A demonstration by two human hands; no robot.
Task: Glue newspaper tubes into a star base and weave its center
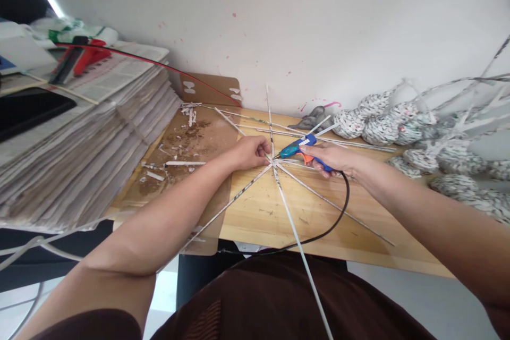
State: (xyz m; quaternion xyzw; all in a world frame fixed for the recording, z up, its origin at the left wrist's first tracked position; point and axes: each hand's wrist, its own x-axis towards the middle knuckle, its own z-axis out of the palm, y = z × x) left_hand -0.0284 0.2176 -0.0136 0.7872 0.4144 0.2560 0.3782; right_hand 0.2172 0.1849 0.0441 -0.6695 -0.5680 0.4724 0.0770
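Thin rolled-paper sticks (292, 218) cross in a star shape, their hub (274, 162) lying over the wooden table. Fingers curled, my left hand (251, 152) pinches the sticks at the left side of the hub. My right hand (330, 156) is wrapped round the handle of a blue glue gun (295, 146) with an orange trigger. Its nozzle points left and down at the hub, and appears to touch it or nearly so. The tip of the nozzle is too small to make out clearly.
Bundled newspapers (131, 138) rise at the left, with a red-handled tool (90, 56) and a black phone (35, 109) on top. Paper scraps (191, 114) litter a brown board (207, 135). Woven paper balls (380, 130) line the right. A black cord (345, 199) loops from the glue gun.
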